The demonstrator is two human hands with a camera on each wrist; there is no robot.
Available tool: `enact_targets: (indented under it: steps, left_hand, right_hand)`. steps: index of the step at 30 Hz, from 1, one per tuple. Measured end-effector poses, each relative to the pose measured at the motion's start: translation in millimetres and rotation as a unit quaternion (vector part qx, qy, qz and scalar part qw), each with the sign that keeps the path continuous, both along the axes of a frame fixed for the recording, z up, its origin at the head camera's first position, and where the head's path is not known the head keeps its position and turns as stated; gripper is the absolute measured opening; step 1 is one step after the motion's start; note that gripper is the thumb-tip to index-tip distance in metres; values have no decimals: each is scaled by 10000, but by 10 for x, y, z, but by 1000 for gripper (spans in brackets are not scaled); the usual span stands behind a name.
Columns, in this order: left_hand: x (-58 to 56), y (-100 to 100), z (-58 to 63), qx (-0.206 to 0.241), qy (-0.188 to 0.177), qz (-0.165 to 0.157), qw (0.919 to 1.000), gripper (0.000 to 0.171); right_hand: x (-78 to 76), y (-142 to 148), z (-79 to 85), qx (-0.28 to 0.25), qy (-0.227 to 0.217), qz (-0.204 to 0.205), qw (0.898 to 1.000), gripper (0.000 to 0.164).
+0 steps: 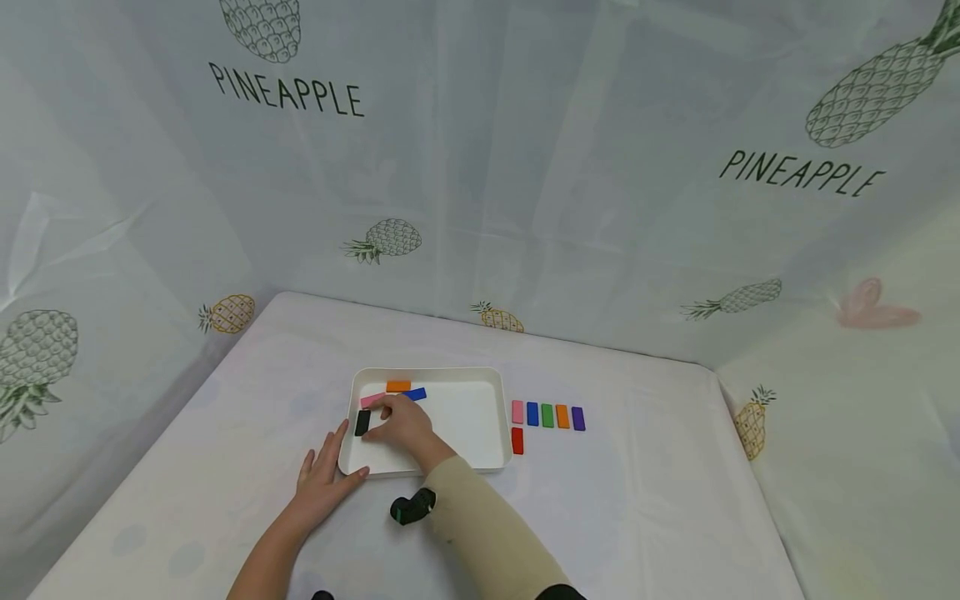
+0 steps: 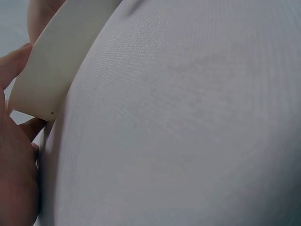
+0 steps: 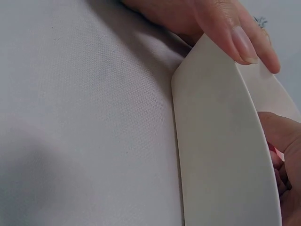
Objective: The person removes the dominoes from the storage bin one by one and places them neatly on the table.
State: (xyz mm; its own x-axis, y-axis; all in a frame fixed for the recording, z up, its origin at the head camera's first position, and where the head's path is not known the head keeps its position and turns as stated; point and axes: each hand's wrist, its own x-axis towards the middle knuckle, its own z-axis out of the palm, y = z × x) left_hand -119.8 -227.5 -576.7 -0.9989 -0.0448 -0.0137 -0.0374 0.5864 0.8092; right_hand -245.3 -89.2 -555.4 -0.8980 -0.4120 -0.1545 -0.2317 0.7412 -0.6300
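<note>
A white rectangular tray lies on the table, its outer wall large in the left wrist view. Inside, at the left, my right hand pinches a small black block at its two ends, thumb at the near end. Pink, orange and blue blocks lie just beyond it, the pink and blue partly covered by the fingers. My left hand spreads its fingers around the near left corner, thumb on the rim.
Right of the tray stands a row of small blocks: pink, blue, green, orange and purple. A red block lies below the pink one, close to the tray wall. Pineapple-print curtains surround the table.
</note>
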Motion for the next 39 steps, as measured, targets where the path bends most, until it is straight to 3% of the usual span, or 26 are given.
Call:
enact_targets:
  steps: [23,39]
  left_hand:
    - [-22,69,26,22,-88,-59,9999,88]
    - [-1,23,36,-76,-345,7,9994,92]
  right_hand:
    - [41,48,73,336,49,-76,9994,46]
    - [12,178,21,-640,-303,401,9967,39]
